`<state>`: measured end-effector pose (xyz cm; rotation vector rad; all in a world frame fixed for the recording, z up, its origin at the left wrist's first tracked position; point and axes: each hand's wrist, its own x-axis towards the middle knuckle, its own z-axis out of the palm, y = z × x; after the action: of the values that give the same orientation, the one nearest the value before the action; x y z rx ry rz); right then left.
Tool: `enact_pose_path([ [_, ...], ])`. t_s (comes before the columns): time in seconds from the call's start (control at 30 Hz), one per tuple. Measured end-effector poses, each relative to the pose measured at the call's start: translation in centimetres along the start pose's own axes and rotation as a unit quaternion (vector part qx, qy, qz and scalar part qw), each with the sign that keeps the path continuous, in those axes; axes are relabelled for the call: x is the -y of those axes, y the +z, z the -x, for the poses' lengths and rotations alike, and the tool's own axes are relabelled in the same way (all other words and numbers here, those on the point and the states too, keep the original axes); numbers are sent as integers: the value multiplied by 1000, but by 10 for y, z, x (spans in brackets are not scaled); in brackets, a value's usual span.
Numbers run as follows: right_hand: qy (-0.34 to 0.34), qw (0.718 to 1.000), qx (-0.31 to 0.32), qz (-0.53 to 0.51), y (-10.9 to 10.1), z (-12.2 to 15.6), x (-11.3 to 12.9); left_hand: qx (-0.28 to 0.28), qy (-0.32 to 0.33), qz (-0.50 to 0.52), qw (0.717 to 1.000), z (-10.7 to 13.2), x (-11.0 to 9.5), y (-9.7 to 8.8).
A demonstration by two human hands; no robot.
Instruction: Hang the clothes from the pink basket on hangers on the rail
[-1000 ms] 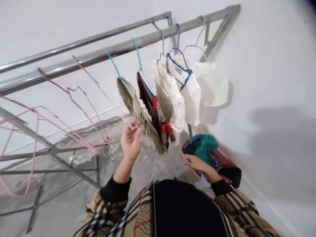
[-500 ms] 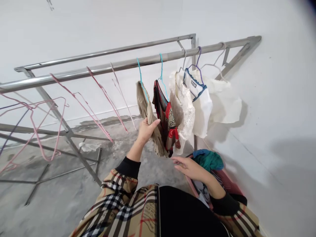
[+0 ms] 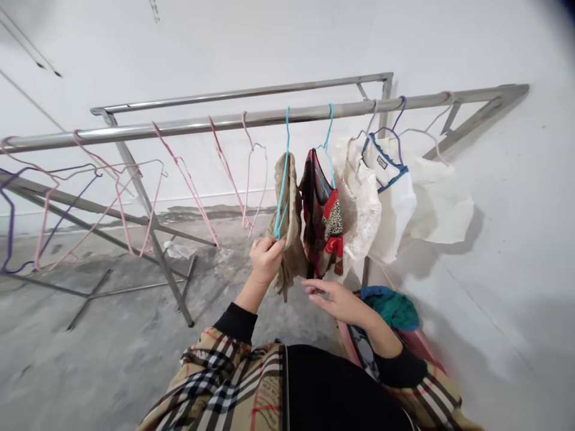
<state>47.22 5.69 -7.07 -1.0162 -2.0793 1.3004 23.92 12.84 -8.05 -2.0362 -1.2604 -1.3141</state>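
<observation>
Pale wall (image 3: 224, 48), grey floor (image 3: 148, 359). Khaki garment (image 3: 293, 206) hangs on a blue hanger (image 3: 283, 179) at mid-rail (image 3: 188, 127). Left hand (image 3: 267, 258) grips the hanger's lower end; right hand (image 3: 335, 300) open, looks empty, just right. Looks done: red-black top (image 3: 326, 209) plus three pale garments (image 3: 362, 200), hung further right. Khaki likely still being adjusted. Left over: bare pink hangers (image 3: 221, 152) leftward, clothes (image 3: 395, 308) in pink basket (image 3: 348, 343), near right.

a white top with blue trim (image 3: 392, 203) hung from a purple hanger (image 3: 399, 146), between a lacy cream top (image 3: 365, 209) and a pale garment (image 3: 442, 200). a crumpled white scrap (image 3: 180, 249) lay on the grey floor (image 3: 130, 347), near the white wall (image 3: 251, 48).
</observation>
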Motion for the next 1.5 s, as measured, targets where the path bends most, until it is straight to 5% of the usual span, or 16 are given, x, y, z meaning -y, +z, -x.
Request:
enact_pose_path([
  [0.13,-4,995,-85,-61,12,-27,6,30,-1,17,999,16,-4,-5],
  [0.37,-21,939,-241,-243,23,-93,28,96,-64,123,986,25,-21,-5],
  [0.57,78,892,-351,-276,23,-130,31,194,-108,244,944,11,-12,-12],
  [0.7,107,821,-450,-335,40,-119,13,241,-101,324,909,-4,-5,-16],
  [0.9,58,810,-481,-330,59,-75,18,219,-104,444,863,-40,-20,17],
  [1.07,95,807,-528,-248,57,-48,35,176,-124,465,859,-85,-46,65],
  [1.17,116,794,-547,-239,55,-33,35,182,-158,457,856,-108,-54,78],
  [1.37,113,782,-569,-229,42,-19,28,267,-174,403,858,-114,-57,70],
  [1.5,99,789,-562,-227,26,-17,26,211,-122,336,910,-93,-61,59],
])
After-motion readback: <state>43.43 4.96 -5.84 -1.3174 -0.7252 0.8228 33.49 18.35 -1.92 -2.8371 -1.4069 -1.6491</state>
